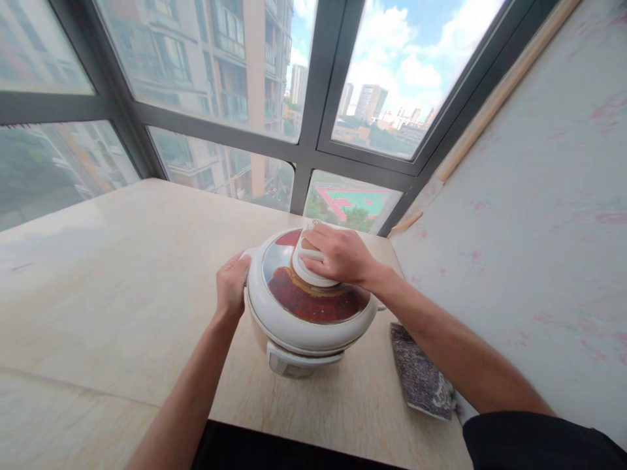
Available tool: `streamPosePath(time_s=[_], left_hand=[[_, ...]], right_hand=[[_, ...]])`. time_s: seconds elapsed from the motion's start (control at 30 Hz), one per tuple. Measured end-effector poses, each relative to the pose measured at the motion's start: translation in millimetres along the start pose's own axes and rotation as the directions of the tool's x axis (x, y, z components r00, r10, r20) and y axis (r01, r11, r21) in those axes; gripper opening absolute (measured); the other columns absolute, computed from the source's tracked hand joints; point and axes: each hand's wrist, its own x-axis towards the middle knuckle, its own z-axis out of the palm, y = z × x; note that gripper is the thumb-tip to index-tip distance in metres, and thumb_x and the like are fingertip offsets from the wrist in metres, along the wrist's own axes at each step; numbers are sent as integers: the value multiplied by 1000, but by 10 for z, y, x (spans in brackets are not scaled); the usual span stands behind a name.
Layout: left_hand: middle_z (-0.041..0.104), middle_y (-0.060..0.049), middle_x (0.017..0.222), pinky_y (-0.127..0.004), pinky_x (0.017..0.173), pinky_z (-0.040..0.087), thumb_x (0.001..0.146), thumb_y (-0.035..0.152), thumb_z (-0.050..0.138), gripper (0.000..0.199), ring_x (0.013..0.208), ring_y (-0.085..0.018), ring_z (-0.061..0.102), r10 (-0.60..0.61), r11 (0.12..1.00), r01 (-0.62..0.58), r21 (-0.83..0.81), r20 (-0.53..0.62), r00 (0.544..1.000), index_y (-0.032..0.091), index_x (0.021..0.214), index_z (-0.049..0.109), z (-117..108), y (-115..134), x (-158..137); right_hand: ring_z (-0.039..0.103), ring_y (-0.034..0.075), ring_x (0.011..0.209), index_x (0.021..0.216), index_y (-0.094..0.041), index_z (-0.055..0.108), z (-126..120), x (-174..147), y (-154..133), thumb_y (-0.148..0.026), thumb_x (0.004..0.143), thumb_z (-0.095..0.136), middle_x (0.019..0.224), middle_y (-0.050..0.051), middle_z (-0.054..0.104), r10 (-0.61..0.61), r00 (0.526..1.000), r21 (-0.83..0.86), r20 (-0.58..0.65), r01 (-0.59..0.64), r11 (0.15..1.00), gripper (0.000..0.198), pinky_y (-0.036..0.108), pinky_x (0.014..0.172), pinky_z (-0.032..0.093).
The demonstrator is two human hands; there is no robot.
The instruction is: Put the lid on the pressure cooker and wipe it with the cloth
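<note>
White cooker (306, 326), red-patterned glass lid (313, 297) shut, upright on table

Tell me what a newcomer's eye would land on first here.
First the white cooker with its red-patterned glass lid, near the far right corner of the pale wooden table. The right hand grips the lid's white knob while the left hand steadies the cooker's side. Behind, big windows show city towers.

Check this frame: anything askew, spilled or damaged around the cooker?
Nothing stands out. The electric cooker sits upright, lid seated; right hand grips the lid handle, left hand steadies its side. A scouring pad lies flat alongside.
</note>
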Motion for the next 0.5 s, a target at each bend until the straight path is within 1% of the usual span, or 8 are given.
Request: streamPosePath(time_s=[0.17, 0.33, 0.5], left_hand=[[65, -4, 77, -28, 65, 46, 76, 41, 67, 26, 71, -18, 57, -9, 1000, 9, -23, 15, 1000, 16, 80, 70, -13, -14, 2], [64, -3, 73, -28, 60, 43, 74, 42, 66, 27, 65, -18, 54, -6, 1000, 7, -25, 21, 1000, 16, 80, 70, -40, -37, 17], [65, -3, 74, -27, 57, 39, 76, 39, 65, 26, 62, -16, 52, 26, 999, -26, -19, 28, 999, 15, 83, 73, -83, -88, 39]], right_hand=[[57, 22, 91, 109, -15, 64, 2, -2, 2, -45, 98, 47, 107, 10, 65, -1, 1000, -2, -6, 1, 1000, 36, 30, 72, 35], [57, 21, 88, 110, -16, 64, -22, 14, 44, -47, 101, 44, 107, 10, 65, -49, 998, -5, 45, 49, 999, 39, 30, 70, 34], [56, 21, 85, 109, -17, 64, -61, 33, 60, -48, 101, 46, 105, 9, 65, -51, 997, 2, 66, 51, 999, 37, 30, 69, 32]])
